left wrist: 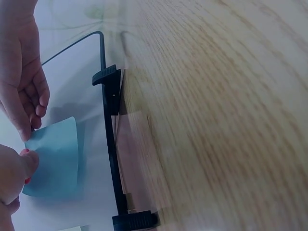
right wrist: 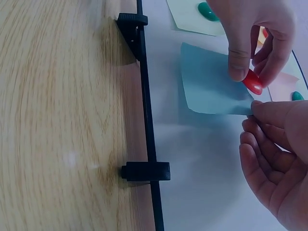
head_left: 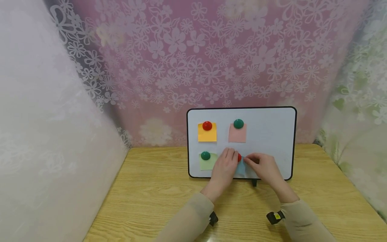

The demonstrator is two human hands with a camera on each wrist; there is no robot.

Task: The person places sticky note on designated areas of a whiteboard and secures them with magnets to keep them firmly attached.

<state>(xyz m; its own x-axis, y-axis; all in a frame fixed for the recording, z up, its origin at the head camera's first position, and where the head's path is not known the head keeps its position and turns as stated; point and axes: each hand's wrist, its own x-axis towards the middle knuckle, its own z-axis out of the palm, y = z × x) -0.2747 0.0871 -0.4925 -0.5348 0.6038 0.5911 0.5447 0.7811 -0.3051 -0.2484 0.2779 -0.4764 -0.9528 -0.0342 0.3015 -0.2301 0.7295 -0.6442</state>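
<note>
A whiteboard [head_left: 269,141] with a black frame stands on the table, and low on it is a blue sticky note [head_left: 241,169]. My left hand [head_left: 223,167] pinches a round red magnet [right wrist: 252,83] between thumb and fingers at the note's upper edge. With thumb and index finger, my right hand [head_left: 266,167] pinches the note's upper right corner. In the right wrist view the blue note [right wrist: 211,84] stands slightly off the board at its lower edge. The left wrist view shows the left thumb [left wrist: 32,162] over the magnet, which is mostly hidden there.
A yellow note [head_left: 207,136] under a red magnet and a pink note [head_left: 237,136] under a green magnet hang in the upper row. Left of my left hand is a green note [head_left: 207,164] under a green magnet. Black feet [head_left: 254,183] support the board on the wooden table [head_left: 151,195].
</note>
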